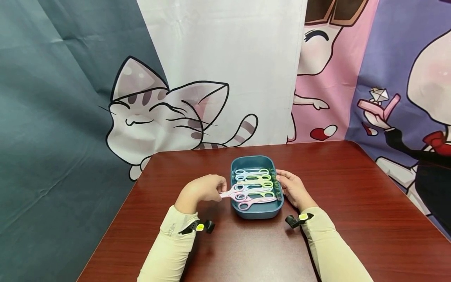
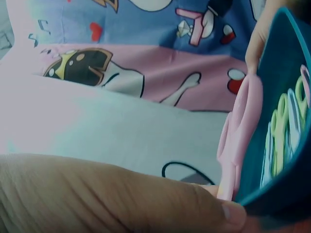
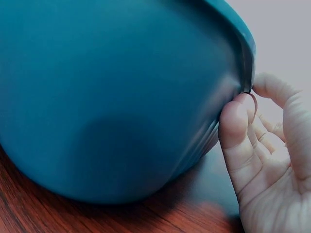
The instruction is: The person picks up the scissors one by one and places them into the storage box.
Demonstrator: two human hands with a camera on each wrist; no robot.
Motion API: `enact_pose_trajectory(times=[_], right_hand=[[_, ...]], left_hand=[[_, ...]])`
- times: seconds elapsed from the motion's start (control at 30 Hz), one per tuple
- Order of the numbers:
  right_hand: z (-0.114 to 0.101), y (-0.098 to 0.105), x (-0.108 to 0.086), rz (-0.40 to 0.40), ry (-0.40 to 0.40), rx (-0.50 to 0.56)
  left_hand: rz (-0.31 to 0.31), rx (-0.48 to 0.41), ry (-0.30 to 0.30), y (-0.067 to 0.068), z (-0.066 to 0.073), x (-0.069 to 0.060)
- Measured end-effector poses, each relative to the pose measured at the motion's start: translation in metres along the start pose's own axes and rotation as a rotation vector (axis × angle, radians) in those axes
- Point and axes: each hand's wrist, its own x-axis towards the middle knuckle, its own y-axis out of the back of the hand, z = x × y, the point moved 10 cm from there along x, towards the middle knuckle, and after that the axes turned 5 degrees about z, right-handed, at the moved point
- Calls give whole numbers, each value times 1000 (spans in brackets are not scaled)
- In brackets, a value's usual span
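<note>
Pink scissors point(image 1: 233, 192) are pinched near their blade end by my left hand point(image 1: 201, 190), with the handle loops over the left rim of a blue plastic basket point(image 1: 256, 214). In the left wrist view the thumb lies against the pink scissors point(image 2: 242, 119), and the loops point away from it. Inside the basket lie several scissors: light blue, green scissors point(image 1: 262, 178) and another pink pair point(image 1: 256, 201). My right hand point(image 1: 295, 188) holds the basket's right side, its fingertips at the rim in the right wrist view; the basket wall point(image 3: 112, 102) fills most of that view.
The basket stands on a reddish-brown wooden table point(image 1: 338, 203). Behind the table's far edge hangs a cartoon-printed curtain point(image 1: 232, 51). Small black cameras are strapped to both wrists over pale sleeves point(image 1: 169, 243).
</note>
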Motion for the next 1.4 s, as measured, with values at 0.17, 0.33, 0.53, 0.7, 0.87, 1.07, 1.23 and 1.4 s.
enact_pose_trajectory(times=[0.17, 0.33, 0.53, 0.7, 0.87, 1.07, 1.23, 1.4], right_hand=[[0, -1, 1, 3, -3, -8], [0, -3, 2, -7, -2, 5], [0, -4, 2, -16, 4, 28], [0, -4, 2, -15, 4, 28], [0, -3, 2, -10, 4, 25], [1, -1, 2, -2, -8, 21], [2, -1, 2, -11, -7, 22], [2, -1, 1, -16, -7, 18]], left_hand=[[24, 62, -23, -2, 20, 13], [47, 179, -18, -6, 39, 26], [46, 259, -27, -18, 58, 39], [52, 272, -53, -34, 67, 53], [72, 278, -82, -49, 71, 64], [88, 317, -96, -65, 71, 71], [98, 339, -90, -74, 67, 73], [114, 358, -97, -80, 64, 74]])
